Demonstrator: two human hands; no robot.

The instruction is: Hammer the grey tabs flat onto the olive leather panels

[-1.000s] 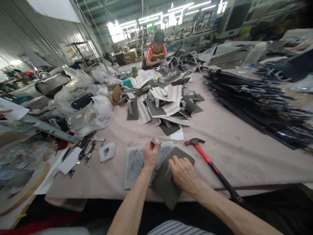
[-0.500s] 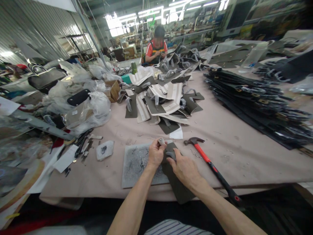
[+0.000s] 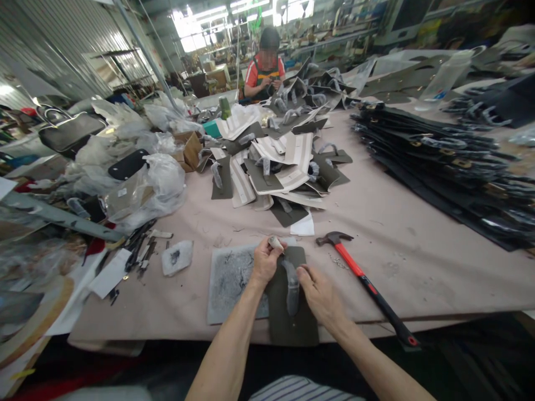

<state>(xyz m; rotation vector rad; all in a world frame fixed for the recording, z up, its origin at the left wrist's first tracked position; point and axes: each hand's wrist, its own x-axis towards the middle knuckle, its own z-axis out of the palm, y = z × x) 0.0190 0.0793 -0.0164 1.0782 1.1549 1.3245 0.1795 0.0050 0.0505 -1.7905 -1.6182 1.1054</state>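
My left hand (image 3: 266, 260) is closed round a short pale cylindrical tool (image 3: 275, 243), whose round end sticks up above the fingers. It is over the top left corner of a dark olive bag panel (image 3: 278, 312). A plastic-wrapped handle (image 3: 292, 289) runs down the middle of that panel. My right hand (image 3: 320, 292) has its thumb and curled fingers at the panel's right edge, beside the handle; the fingertips are partly hidden. The panel lies over the right part of a scuffed grey slab (image 3: 229, 284) and reaches the table's front edge.
A red and black claw hammer (image 3: 363, 275) lies to the right, near small metal bits (image 3: 337, 260). Similar panels (image 3: 271, 172) are heaped ahead, black pieces (image 3: 434, 167) stacked right. Tools (image 3: 144, 250) and plastic bags (image 3: 159, 181) lie left. A person (image 3: 265, 69) sits across the table.
The panel has turned to lie straighter, showing its whole handle. My right hand has moved off the handle to the panel's right edge. My left hand still holds the cylindrical tool.
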